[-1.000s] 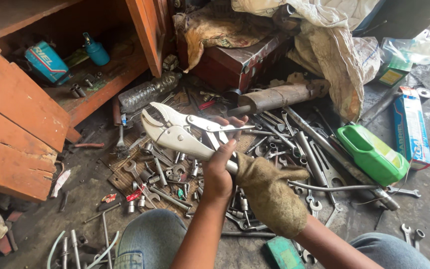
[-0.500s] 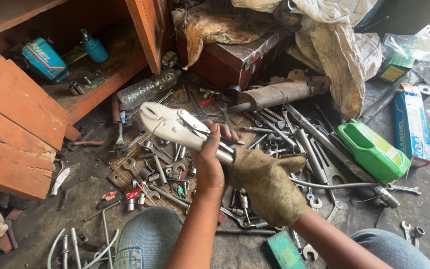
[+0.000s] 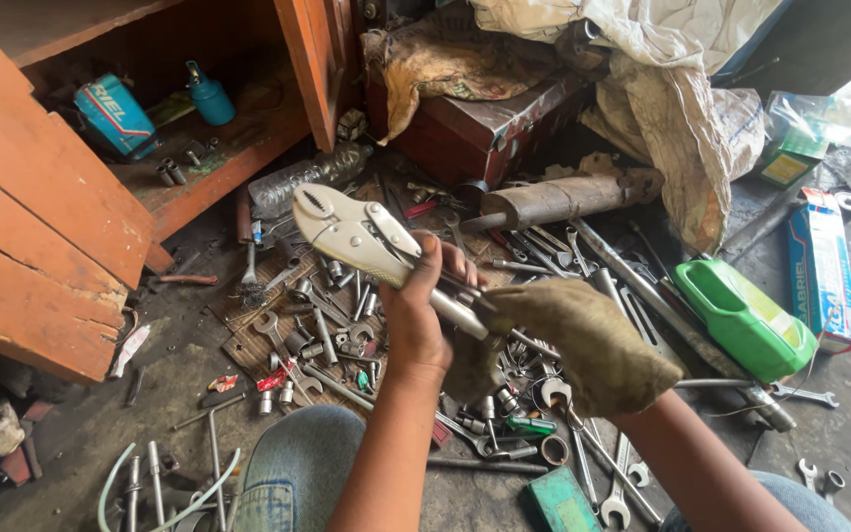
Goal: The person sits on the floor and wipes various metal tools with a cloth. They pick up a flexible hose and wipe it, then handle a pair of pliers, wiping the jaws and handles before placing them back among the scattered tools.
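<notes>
A: Where are the packages seen?

B: A blue carton [image 3: 823, 266] lies at right beside a green jug [image 3: 741, 315]; a teal packet [image 3: 115, 115] is shelved in the cupboard [image 3: 51, 227].

A: And the hands?

B: The locking pliers [image 3: 371, 246] are gripped by the left hand [image 3: 416, 315] above scattered wrenches [image 3: 337, 335]. The right hand [image 3: 583, 340] is hidden under a rag [image 3: 598, 345]; its grip cannot be made out.

Soft, even daylight fell across the cluttered floor, casting only faint shadows. The cabinet interior [image 3: 199, 59] stayed dim, while the pale locking pliers [image 3: 352, 232] caught a mild sheen. Focus held sharp throughout, with slight wide-angle stretching at the edges.
</notes>
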